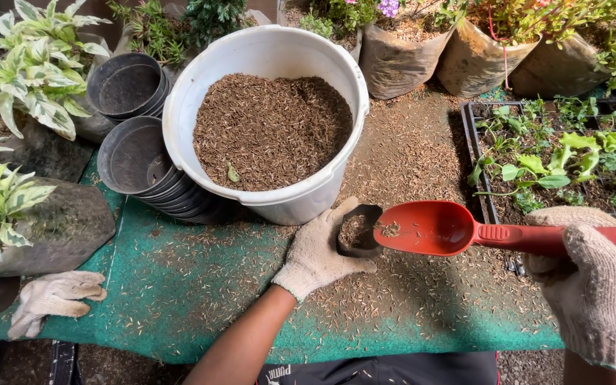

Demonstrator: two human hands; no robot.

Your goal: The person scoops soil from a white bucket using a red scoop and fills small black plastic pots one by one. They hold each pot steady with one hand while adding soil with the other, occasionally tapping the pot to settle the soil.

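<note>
The left hand (320,249), in a knitted work glove, is wrapping its grip around a small black pot (358,232) just in front of the white bucket (279,53), tilting the pot's mouth toward the right. The pot is already holding some brown husk mix. The right hand (597,285), gloved the same way, is closing its grip on the handle of a red scoop (433,227), well to the right of the bucket; the scoop's tip is sitting at the pot's rim with a few husks clinging inside. The bucket is standing on a green mat (180,285) and is holding a deep fill of the same husks. Two stacks of black pots (133,153) are leaning just left of the bucket. A spare glove (55,298) is lying well to the bucket's front left. A seedling tray (557,153) is sitting to the bucket's right.
</note>
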